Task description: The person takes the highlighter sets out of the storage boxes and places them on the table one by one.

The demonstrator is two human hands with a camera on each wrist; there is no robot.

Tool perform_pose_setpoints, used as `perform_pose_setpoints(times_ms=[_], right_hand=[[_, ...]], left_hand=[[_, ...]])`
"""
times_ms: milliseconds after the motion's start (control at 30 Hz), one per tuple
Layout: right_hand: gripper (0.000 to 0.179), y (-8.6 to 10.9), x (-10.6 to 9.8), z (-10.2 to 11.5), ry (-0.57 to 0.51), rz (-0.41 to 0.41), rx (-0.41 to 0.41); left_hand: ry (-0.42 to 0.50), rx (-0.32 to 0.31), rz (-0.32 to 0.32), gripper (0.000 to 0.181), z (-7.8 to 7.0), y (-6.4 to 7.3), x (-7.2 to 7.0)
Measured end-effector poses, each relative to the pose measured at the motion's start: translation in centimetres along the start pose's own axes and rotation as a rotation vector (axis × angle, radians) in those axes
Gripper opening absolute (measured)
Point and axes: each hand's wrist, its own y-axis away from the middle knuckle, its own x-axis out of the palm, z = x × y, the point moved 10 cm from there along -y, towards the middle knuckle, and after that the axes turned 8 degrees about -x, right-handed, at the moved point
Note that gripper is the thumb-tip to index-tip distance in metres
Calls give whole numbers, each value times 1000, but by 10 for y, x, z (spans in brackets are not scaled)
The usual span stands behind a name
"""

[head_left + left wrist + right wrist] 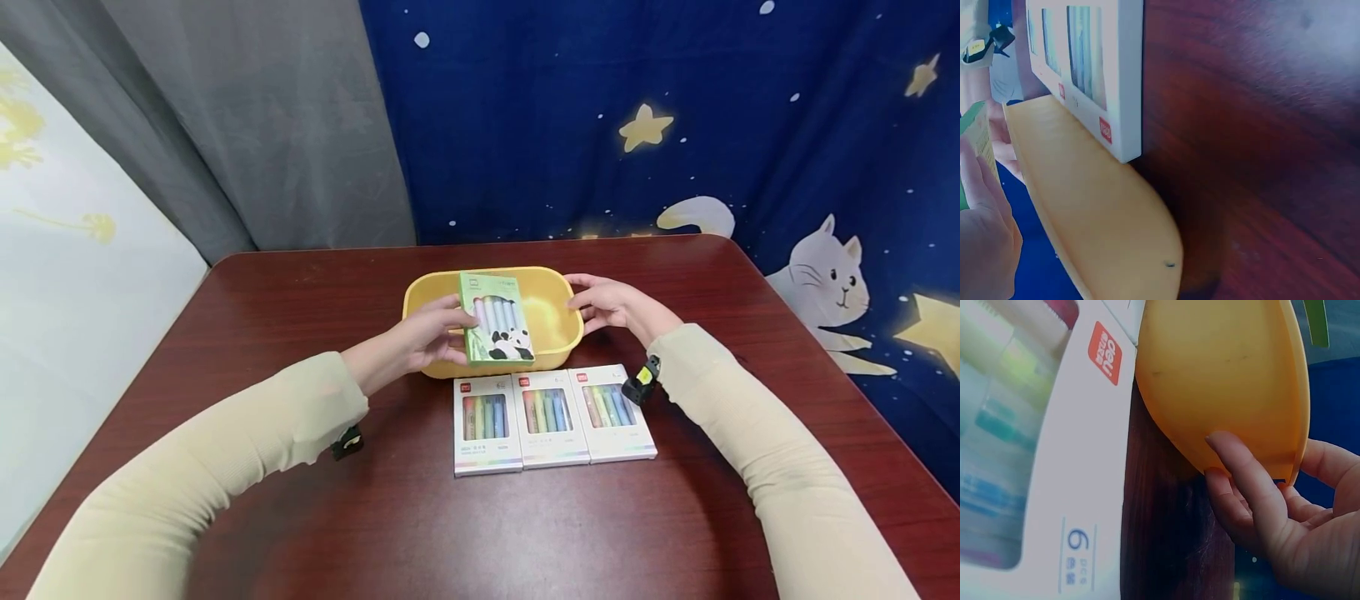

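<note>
In the head view my left hand (427, 335) holds a green box of pens (489, 321) with a panda on its front. The box is tilted over a yellow plastic bin (551, 312), its window showing several pale pens. My right hand (609, 302) grips the bin's right end. In the right wrist view the fingers (1247, 481) lie against the outside of the bin's end wall and others reach its rim. In the left wrist view only an edge of the green box (979, 134) shows beside the left hand (985, 244).
Three white pen boxes, a left one (487, 454), a middle one (555, 450) and a right one (622, 442), lie side by side in front of the bin. All rest on a dark red wooden table (315, 517). Grey and blue curtains (525, 125) hang behind.
</note>
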Motion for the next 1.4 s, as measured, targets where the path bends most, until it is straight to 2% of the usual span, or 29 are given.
perform_pose_setpoints(times_ms=[133,400,600,833,1067,1400], right_hand=[[69,1,-1,-1,-13,-1,-1],[69,1,-1,-5,-39,-8,-3],[68,1,-1,-5,-27,-19,3],[66,0,-2,-5,-24,-28,4],[66,0,-2,-5,-33,-31,-5],[67,1,-1,-3,-42,-22,-3]], left_hand=[[3,1,13,52,6,11,-4],[77,21,79,56,12,32,-21],[75,52,119,56,15,47,-34],[65,66,121,58,23,67,-49],[47,52,137,61,36,85,-54],[38,42,153,56,51,97,-64]])
